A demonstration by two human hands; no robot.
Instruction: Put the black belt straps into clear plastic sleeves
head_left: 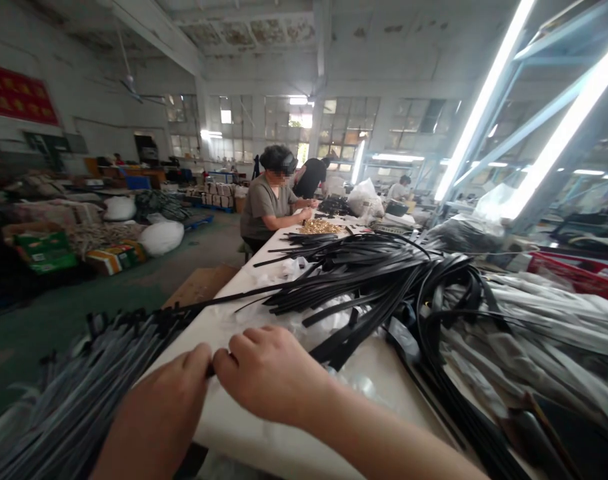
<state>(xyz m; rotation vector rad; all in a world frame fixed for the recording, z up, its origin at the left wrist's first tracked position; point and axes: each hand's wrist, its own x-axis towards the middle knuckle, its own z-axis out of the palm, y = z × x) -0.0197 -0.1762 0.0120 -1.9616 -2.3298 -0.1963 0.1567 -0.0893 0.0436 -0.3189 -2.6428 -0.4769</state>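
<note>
Above the near end of the white table [264, 433], my left hand [159, 400] and my right hand [259, 373] meet, fingers closed. Between their fingertips shows a small black piece [211, 369], perhaps the end of a strap; most of it is hidden by the fingers. A dark flat end [194, 461] sticks out under my left hand, and I cannot tell whether it belongs to the same piece. Just beyond my right hand, long flat black straps [349, 280] lie in a loose heap over clear plastic bags [329, 317].
Plastic-wrapped strips [99, 373] with black ends are bundled left of the table. White strips [559, 320] and looped black straps [477, 387] lie at right. Farther along, a person [269, 200] sits handling gold-coloured parts [320, 227]. A cardboard box [201, 283] stands on the floor.
</note>
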